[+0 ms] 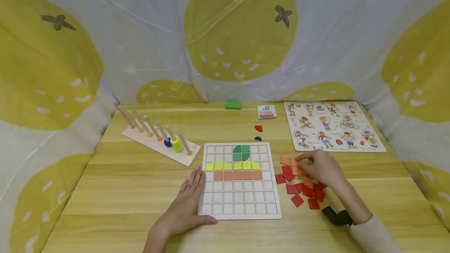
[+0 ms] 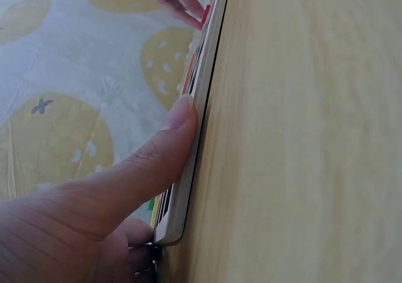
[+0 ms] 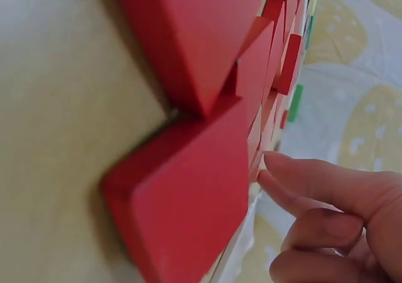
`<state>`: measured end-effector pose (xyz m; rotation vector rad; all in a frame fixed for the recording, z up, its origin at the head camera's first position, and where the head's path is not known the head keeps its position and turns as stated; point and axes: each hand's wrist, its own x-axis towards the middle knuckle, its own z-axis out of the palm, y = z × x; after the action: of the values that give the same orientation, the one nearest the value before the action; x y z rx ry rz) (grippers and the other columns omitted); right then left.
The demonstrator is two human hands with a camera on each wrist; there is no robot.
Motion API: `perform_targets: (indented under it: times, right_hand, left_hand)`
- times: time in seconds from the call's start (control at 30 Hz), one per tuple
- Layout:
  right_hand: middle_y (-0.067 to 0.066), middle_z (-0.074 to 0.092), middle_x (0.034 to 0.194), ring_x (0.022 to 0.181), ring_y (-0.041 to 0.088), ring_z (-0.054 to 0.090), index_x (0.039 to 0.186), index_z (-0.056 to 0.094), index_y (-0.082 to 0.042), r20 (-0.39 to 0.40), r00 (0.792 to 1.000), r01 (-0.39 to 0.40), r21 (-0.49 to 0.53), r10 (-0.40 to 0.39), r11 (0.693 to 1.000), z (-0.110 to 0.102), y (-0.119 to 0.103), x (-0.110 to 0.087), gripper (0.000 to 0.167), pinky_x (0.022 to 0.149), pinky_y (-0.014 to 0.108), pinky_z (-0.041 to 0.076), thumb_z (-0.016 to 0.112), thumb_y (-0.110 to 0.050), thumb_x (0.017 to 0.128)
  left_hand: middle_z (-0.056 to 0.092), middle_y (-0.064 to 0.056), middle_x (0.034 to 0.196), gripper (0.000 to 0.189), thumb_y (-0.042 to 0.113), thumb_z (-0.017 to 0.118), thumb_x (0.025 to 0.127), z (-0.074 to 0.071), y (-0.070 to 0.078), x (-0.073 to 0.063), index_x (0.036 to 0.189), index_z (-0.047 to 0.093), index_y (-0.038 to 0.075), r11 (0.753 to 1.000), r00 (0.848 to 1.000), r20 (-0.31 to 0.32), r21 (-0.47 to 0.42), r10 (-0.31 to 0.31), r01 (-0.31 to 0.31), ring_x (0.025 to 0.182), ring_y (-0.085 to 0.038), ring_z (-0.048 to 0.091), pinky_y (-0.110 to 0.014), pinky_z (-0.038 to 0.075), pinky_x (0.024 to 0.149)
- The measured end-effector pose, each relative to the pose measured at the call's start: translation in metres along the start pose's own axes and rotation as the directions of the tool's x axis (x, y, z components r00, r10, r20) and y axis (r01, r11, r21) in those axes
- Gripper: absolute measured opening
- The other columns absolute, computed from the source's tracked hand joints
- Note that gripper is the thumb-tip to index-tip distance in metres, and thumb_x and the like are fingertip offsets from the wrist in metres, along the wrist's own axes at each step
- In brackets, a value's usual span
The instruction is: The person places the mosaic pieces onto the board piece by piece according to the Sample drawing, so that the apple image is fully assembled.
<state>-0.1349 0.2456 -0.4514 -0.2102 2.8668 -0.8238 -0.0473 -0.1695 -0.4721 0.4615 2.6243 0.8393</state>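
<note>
A white grid board (image 1: 228, 209) lies on the table with green, yellow and orange tiles in its squares. My left hand (image 1: 186, 206) rests along its left edge with straight fingers, the thumb (image 2: 169, 141) pressing against the near edge. At the right, my right hand (image 1: 321, 167) reaches over loose red and orange square tiles. Its thumb and index fingertips are right at an orange tile (image 1: 294, 163); I cannot tell whether they pinch it. In the right wrist view the other fingers (image 3: 326, 229) are curled, and a red tile (image 3: 188, 201) lies close to the camera.
A wooden peg stand (image 1: 158, 143) with a blue and a yellow bead is at left. Behind the board lie a green block (image 1: 233, 105), a small pattern card (image 1: 266, 112), a red piece (image 1: 258, 128) and a blue piece (image 1: 258, 138). A picture puzzle (image 1: 334, 126) lies at back right.
</note>
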Motion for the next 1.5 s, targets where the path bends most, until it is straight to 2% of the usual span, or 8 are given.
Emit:
perform_targets:
  times: [0.1, 0.27, 0.43, 0.53, 0.8, 1.03, 1.17, 1.5]
  right_hand:
    - [-0.005, 0.040, 0.052, 0.046, 0.012, 0.040, 0.105, 0.081, -0.006, 0.017, 0.999, -0.028, 0.032, 0.027, 0.999, 0.000, 0.002, 0.003, 0.019, 0.045, 0.022, 0.025, 0.079, -0.017, 0.089]
    - [-0.001, 0.051, 0.057, 0.049, 0.014, 0.048, 0.109, 0.072, -0.002, 0.152, 0.979, -0.163, 0.163, 0.139, 0.973, 0.000, 0.002, 0.006, 0.031, 0.045, 0.024, 0.033, 0.082, -0.023, 0.088]
    - [0.003, 0.063, 0.066, 0.053, 0.012, 0.049, 0.106, 0.065, 0.002, 0.239, 0.961, -0.199, 0.236, 0.142, 0.951, 0.002, 0.002, 0.005, 0.035, 0.047, 0.024, 0.039, 0.081, -0.024, 0.090]
    - [0.003, 0.064, 0.067, 0.054, 0.010, 0.049, 0.104, 0.064, 0.003, 0.241, 0.963, -0.178, 0.250, 0.117, 0.952, 0.004, 0.004, 0.006, 0.034, 0.046, 0.023, 0.039, 0.079, -0.025, 0.092]
    - [0.003, 0.065, 0.068, 0.061, 0.013, 0.058, 0.105, 0.064, 0.002, 0.231, 0.967, -0.164, 0.246, 0.107, 0.955, 0.003, 0.009, 0.005, 0.026, 0.052, 0.024, 0.046, 0.072, -0.022, 0.098]
    - [0.001, 0.062, 0.063, 0.055, 0.010, 0.055, 0.105, 0.060, 0.002, 0.286, 0.955, -0.178, 0.362, 0.072, 0.915, 0.002, 0.013, 0.005, 0.031, 0.048, 0.021, 0.040, 0.076, -0.023, 0.096]
    - [0.000, 0.061, 0.063, 0.057, 0.011, 0.054, 0.104, 0.063, 0.000, 0.289, 0.949, -0.228, 0.365, 0.124, 0.902, -0.001, 0.017, 0.005, 0.032, 0.051, 0.023, 0.041, 0.078, -0.025, 0.093]
    - [-0.005, 0.044, 0.056, 0.049, 0.011, 0.041, 0.108, 0.066, -0.004, 0.160, 0.976, -0.184, 0.236, 0.149, 0.954, -0.003, 0.020, -0.001, 0.037, 0.045, 0.024, 0.031, 0.082, -0.031, 0.089]
  left_hand:
    - [-0.004, -0.015, 0.175, 0.133, 0.060, 0.084, 0.075, 0.000, 0.001, 0.000, 0.165, 0.007, -0.001, 1.000, 1.000, 0.004, -0.001, 0.000, 0.000, 0.163, -0.035, -0.002, -0.058, 0.003, 0.130]
    - [-0.004, -0.014, 0.175, 0.133, 0.059, 0.085, 0.075, 0.000, 0.001, 0.000, 0.165, 0.008, -0.001, 1.000, 1.000, 0.006, -0.007, -0.005, 0.005, 0.163, -0.034, -0.003, -0.057, 0.003, 0.130]
    - [-0.005, -0.013, 0.175, 0.134, 0.058, 0.086, 0.074, 0.000, 0.000, 0.000, 0.165, 0.007, 0.000, 1.000, 1.000, 0.006, -0.021, -0.016, 0.016, 0.163, -0.033, -0.004, -0.046, -0.003, 0.132]
    - [-0.006, -0.013, 0.175, 0.134, 0.058, 0.086, 0.074, 0.000, -0.001, 0.000, 0.165, 0.006, 0.000, 0.999, 1.000, 0.007, -0.025, -0.019, 0.019, 0.163, -0.033, -0.004, -0.042, -0.005, 0.132]
    - [-0.006, -0.013, 0.175, 0.133, 0.058, 0.086, 0.075, 0.000, 0.000, 0.000, 0.165, 0.006, 0.000, 1.000, 1.000, 0.004, -0.011, -0.013, 0.013, 0.163, -0.033, -0.003, -0.055, 0.003, 0.130]
    - [-0.006, -0.012, 0.175, 0.133, 0.058, 0.085, 0.075, 0.000, 0.001, 0.000, 0.165, 0.006, 0.001, 1.000, 1.000, 0.006, -0.020, -0.021, 0.021, 0.164, -0.032, -0.004, -0.052, 0.001, 0.131]
    - [-0.006, -0.012, 0.175, 0.133, 0.059, 0.085, 0.075, 0.000, 0.001, 0.000, 0.165, 0.006, 0.001, 1.000, 1.000, 0.003, -0.005, -0.013, 0.013, 0.163, -0.032, -0.004, -0.056, 0.002, 0.130]
    - [-0.005, -0.013, 0.175, 0.134, 0.059, 0.085, 0.075, 0.001, -0.001, 0.001, 0.165, 0.005, 0.001, 1.000, 1.000, 0.007, -0.004, -0.011, 0.011, 0.163, -0.032, -0.004, -0.056, 0.002, 0.130]
